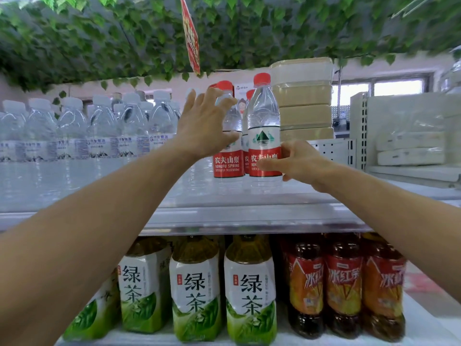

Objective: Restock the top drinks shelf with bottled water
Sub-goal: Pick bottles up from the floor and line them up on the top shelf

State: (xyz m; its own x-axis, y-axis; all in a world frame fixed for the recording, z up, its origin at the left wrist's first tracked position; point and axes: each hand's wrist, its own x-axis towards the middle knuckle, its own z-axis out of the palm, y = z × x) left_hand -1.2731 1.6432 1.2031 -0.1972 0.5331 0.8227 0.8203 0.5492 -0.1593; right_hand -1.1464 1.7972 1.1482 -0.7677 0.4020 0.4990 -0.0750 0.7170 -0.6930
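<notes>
Two red-capped water bottles with red labels stand side by side on the top shelf (249, 211). My right hand (296, 163) grips the front right bottle (264, 126) around its label. My left hand (207, 126) reaches with spread, straight fingers to the left bottle (229, 161), fingertips near its neck and thumb at its label. A third red-capped bottle stands partly hidden behind these two.
A row of white-capped water bottles (99, 136) fills the shelf's left part. Stacked beige boxes (304, 96) stand right of the red-capped bottles. Green tea bottles (197, 288) and iced red tea bottles (344, 285) line the shelf below. Fake leaves and a red sign (192, 36) hang overhead.
</notes>
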